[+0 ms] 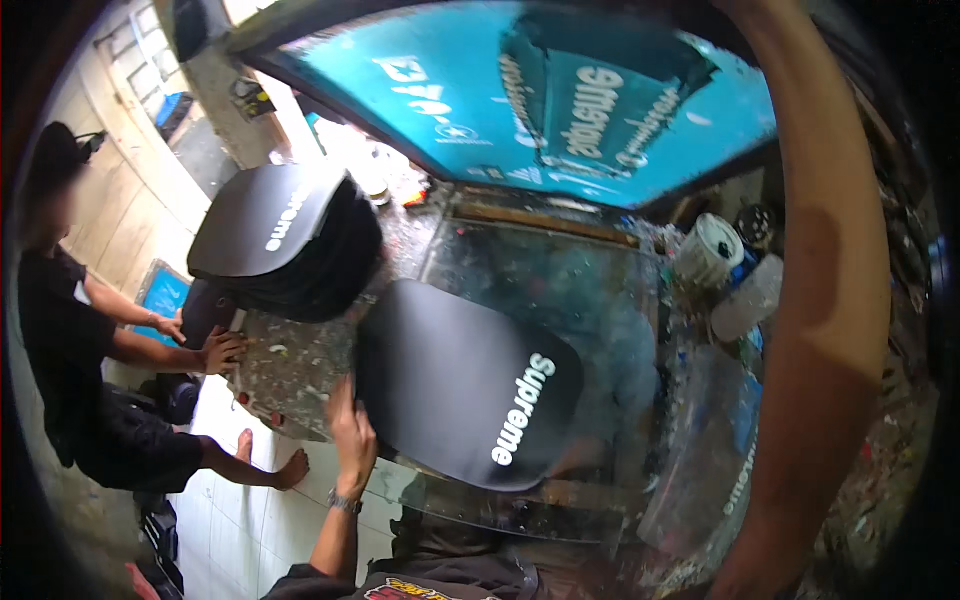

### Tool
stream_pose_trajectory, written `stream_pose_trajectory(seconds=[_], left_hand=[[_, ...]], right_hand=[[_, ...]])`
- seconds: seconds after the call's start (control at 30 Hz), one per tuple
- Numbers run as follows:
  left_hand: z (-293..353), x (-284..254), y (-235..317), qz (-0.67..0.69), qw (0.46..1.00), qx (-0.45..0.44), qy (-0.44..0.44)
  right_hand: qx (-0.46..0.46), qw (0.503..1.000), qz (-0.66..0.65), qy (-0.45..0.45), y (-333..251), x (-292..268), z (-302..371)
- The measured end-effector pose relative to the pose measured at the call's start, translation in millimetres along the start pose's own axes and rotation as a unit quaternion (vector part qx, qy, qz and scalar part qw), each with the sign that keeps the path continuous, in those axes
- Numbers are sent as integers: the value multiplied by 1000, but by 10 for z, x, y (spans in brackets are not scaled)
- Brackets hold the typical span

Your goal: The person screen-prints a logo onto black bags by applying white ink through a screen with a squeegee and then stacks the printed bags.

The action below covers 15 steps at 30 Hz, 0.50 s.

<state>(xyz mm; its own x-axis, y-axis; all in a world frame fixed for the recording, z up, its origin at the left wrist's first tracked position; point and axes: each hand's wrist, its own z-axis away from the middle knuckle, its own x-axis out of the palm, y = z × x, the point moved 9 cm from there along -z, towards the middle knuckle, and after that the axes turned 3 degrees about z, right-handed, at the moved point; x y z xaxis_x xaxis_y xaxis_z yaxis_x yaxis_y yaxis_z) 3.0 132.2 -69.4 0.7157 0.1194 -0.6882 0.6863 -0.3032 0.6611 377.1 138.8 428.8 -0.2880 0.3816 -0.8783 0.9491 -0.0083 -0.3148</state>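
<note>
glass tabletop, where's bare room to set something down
Mostly bare glass tabletop runs between the black printed panel and the wooden bar, and right of the panel. The speckled board has room between the panel stack and the left hand, a co-worker's hand at its edge. Crowded: along the tabletop's right edge, with a white can and translucent container.

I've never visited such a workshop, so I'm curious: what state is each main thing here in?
Black panel: printed with white lettering.
Left hand: at the black panel's edge.
Right hand: out of view.
Stacked panels: piled up, top one printed.
Blue screen: raised, tilted.
White can: standing; open or closed unclear.
</note>
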Motion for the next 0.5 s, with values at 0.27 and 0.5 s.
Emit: stream_pose_trajectory(seconds=[0.27, 0.5], left_hand=[[-2130, -610, 692, 508, 847, -137, 68], [-3833, -3321, -1713, 405, 908, 25, 108]], right_hand=[[-126, 992, 15, -3, 613, -23, -655], [-27, 999, 25, 3, 592, 94, -1042]])
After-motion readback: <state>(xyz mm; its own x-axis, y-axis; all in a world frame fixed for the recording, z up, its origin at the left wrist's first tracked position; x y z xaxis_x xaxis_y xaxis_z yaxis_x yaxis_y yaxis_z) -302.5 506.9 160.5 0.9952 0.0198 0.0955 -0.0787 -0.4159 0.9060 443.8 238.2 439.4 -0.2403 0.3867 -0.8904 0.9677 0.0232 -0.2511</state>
